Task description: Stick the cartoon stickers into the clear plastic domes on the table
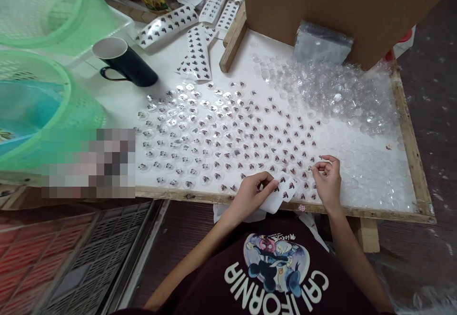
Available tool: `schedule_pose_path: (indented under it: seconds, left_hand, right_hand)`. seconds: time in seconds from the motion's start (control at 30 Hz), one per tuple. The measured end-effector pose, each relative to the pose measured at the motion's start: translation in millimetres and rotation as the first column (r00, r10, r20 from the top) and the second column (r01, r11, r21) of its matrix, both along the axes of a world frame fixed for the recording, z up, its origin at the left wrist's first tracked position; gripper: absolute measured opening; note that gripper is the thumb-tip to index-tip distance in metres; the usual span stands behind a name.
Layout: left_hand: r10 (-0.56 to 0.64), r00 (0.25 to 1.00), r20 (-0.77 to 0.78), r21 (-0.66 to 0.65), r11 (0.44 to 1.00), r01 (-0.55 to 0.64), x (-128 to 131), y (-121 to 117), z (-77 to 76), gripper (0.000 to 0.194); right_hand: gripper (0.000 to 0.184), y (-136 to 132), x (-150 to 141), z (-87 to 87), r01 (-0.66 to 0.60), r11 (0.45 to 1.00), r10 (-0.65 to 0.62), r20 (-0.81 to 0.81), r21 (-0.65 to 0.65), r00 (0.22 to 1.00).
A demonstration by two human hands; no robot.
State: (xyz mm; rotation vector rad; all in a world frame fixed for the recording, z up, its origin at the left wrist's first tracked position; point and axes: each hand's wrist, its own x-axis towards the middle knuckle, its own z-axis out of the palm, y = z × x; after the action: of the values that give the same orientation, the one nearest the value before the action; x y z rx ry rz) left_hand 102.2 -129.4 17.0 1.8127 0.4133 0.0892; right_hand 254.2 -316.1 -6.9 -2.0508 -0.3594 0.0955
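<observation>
My left hand (253, 192) pinches a white sticker sheet (287, 187) printed with small dark and red figures, at the table's front edge. To its right, my right hand (327, 179) has thumb and forefinger pressed together over the table; a tiny piece seems to be at the fingertips, too small to make out. Between and beyond the hands lie many clear round discs (252, 150) bearing the same small figures, spread in loose rows. Plain clear discs (367, 167) cover the tabletop right of my right hand.
A heap of clear discs (342, 96) and a plastic bag (321, 43) lie before a cardboard box (321, 0). More sticker sheets (198, 50), a wooden block (233, 43), a dark mug (130, 65) and green baskets (76, 96) stand farther back and left. A wooden rim (410, 138) edges the table.
</observation>
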Motion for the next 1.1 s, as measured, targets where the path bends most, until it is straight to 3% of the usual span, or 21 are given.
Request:
schedule_pose_path:
  seconds: [0.2, 0.43, 0.53, 0.77, 0.97, 1.1]
  left_hand:
    - [0.010, 1.000, -0.001, -0.005, 1.000, -0.010, 0.4, 1.0, -0.3, 0.030]
    - [0.006, 1.000, -0.003, -0.011, 1.000, -0.006, 0.5, 1.3, 0.2, 0.030]
    - [0.008, 1.000, -0.001, -0.009, 1.000, -0.008, 0.4, 1.6, 1.1, 0.031]
    - [0.011, 1.000, 0.004, -0.002, 1.000, -0.011, 1.1, 2.2, 2.2, 0.031]
    - [0.010, 1.000, 0.015, 0.002, 1.000, -0.010, 0.9, 2.2, 3.3, 0.030]
    - [0.015, 1.000, 0.009, -0.004, 1.000, -0.015, 1.0, 1.7, 3.2, 0.031]
  right_hand:
    - [0.032, 4.8, 1.9, -11.0, -0.038, 0.988, 0.056, 0.123, -0.148, 0.991]
    - [0.035, 6.3, 0.1, -14.1, 0.010, 0.924, 0.091, 0.245, -0.382, 0.965]
    - [0.034, 2.5, 1.1, -10.5, 0.037, 0.937, 0.057, 0.257, -0.347, 0.965]
    - [0.023, -13.0, 9.9, 2.4, 0.110, 0.989, -0.083, 0.232, -0.103, 0.969]
    - [0.024, -26.2, 18.1, 4.3, 0.155, 0.980, -0.145, 0.082, -0.124, 0.986]
    - [0.028, -33.7, 21.5, 1.5, 0.103, 0.986, -0.111, -0.060, -0.130, 0.992]
